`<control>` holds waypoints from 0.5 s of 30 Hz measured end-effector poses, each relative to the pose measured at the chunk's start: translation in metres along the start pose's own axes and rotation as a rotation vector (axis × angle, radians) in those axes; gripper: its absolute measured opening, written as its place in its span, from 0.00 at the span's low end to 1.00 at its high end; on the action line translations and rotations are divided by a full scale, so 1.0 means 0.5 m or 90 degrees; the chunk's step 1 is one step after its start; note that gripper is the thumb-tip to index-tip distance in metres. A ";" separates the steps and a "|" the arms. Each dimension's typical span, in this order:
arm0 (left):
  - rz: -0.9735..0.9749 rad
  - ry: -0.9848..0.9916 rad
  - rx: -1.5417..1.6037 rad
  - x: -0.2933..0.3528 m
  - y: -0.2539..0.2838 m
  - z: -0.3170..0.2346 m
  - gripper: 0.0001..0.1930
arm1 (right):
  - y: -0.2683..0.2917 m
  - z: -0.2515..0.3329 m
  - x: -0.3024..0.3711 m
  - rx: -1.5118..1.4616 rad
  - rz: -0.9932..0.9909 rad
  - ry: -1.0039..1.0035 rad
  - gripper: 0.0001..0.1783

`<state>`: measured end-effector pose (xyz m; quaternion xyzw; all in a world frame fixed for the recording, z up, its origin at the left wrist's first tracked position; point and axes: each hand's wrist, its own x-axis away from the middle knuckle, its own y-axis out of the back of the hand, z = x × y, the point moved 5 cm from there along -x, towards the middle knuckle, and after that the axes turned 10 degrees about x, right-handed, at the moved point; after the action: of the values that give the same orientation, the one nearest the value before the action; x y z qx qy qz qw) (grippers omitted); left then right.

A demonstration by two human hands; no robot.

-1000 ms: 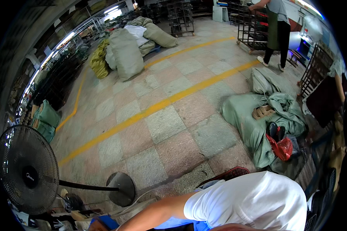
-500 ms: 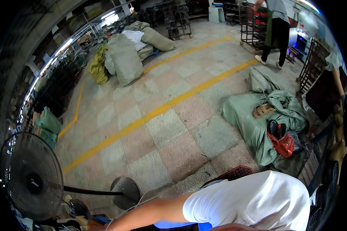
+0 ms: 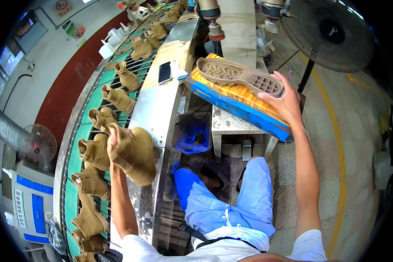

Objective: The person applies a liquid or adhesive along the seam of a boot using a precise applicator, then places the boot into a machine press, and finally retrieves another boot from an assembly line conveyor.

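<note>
Workshop floor beside a long rack, both hands occupied.
Near, on the left, the left hand grips a tan, rounded boot upper by a grey metal ledge; left of it, similar tan boots line a green rack with dark rods. Farther, to the right, the right hand curls thumb and fingers around the right end of a long tan sole with gridded hollows, above an orange-topped, blue-sided block on a pale low table; whether sole and block touch, I cannot tell. The step in hand appears to be handling both parts at once; moving either calls for a steady grip. Far right stands a black round fan.
</note>
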<state>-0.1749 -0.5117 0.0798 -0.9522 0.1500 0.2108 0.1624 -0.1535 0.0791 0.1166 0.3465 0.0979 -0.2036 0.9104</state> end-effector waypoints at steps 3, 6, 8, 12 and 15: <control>-0.083 0.163 -0.176 0.110 -0.054 -0.025 0.27 | 0.027 -0.034 0.004 0.075 -0.051 0.009 0.50; -0.309 0.171 0.181 0.254 -0.129 -0.039 0.42 | 0.031 -0.065 0.001 0.062 -0.073 0.042 0.48; -0.404 0.229 0.015 0.316 -0.140 -0.010 0.46 | 0.032 -0.074 -0.005 0.052 -0.063 0.053 0.49; -0.533 0.251 -0.407 0.346 -0.186 0.012 0.42 | 0.017 -0.039 0.004 0.019 -0.033 0.021 0.49; -0.543 0.098 -0.297 0.288 -0.099 0.027 0.37 | 0.009 -0.020 0.004 0.030 -0.025 0.007 0.49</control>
<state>-0.0372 -0.4932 0.0156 -0.9527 -0.2925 0.0823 0.0053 -0.1501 0.0880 0.1110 0.3667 0.1053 -0.2218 0.8974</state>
